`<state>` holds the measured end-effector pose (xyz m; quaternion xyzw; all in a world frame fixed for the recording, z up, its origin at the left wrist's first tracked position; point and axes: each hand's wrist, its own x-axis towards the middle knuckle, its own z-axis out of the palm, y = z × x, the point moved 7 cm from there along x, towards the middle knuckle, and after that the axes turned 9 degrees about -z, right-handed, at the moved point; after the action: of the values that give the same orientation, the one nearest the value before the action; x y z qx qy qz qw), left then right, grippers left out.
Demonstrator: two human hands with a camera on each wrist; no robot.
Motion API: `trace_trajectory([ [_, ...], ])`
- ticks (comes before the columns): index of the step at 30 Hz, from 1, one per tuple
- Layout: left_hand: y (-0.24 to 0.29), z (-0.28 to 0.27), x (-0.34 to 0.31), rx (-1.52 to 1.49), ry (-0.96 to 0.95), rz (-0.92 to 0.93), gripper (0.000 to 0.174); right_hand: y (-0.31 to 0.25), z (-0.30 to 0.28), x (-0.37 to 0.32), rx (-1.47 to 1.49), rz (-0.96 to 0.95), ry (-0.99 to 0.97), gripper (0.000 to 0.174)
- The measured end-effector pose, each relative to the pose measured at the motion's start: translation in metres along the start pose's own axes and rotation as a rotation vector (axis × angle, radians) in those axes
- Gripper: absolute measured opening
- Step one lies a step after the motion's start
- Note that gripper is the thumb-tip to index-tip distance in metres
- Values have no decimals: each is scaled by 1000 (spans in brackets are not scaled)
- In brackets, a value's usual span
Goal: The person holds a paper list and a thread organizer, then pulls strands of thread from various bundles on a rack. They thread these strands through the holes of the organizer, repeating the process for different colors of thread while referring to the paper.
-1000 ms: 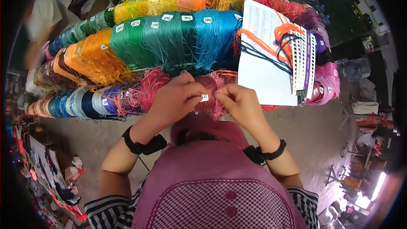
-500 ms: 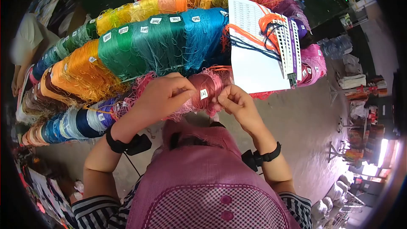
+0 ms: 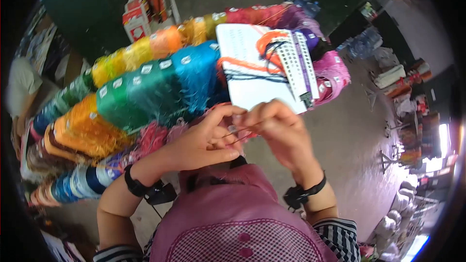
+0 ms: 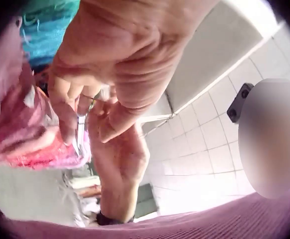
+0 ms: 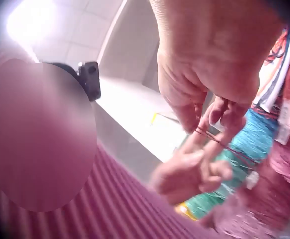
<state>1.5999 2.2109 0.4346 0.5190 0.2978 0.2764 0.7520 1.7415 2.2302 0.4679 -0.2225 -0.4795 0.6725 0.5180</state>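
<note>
My right hand (image 3: 284, 133) pinches a thin dark reddish thread (image 5: 229, 148) between thumb and fingers. From there the thread slants across toward the pink and dull red skeins (image 5: 254, 204) in the right wrist view. My left hand (image 3: 204, 140) sits close beside the right, thumb and index finger stretched toward it and the other fingers loosely bent. In the head view the thread overlaps those left fingers. Both hands are in front of the near row of skeins, partly hiding it. The right hand is blurred in the head view.
Rows of tagged skeins, green (image 3: 136, 94), blue (image 3: 199, 73) and orange (image 3: 87, 121), stretch to the left. A white sheet (image 3: 252, 90) with orange and dark threads and punched cards (image 3: 301, 63) lies over the right end. A red and white box (image 3: 136, 22) stands behind.
Both hands were apart near a tagged dull red skein; now they are together, with thread drawn between them. The head view has turned, so the racks appear tilted and lower.
</note>
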Motion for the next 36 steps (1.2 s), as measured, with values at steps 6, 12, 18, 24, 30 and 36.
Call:
trace_trajectory([
  [6,49,-63,23,784,383,-90,25,-177,-156,-13,-162,-470,507,10],
  [12,99,-126,62,843,709,230,15,-334,-276,-76,-1277,-1158,977,16],
  [18,66,-84,200,362,377,-24,31,-185,-218,69,-1326,-715,433,19],
  [24,35,-87,261,188,400,-238,23,-52,-217,146,-928,-237,215,13],
  [30,26,-82,263,-96,394,-229,21,-16,-234,166,-820,-239,237,12],
  [36,23,-78,266,-243,403,-142,24,-24,-226,168,-992,-257,272,12],
])
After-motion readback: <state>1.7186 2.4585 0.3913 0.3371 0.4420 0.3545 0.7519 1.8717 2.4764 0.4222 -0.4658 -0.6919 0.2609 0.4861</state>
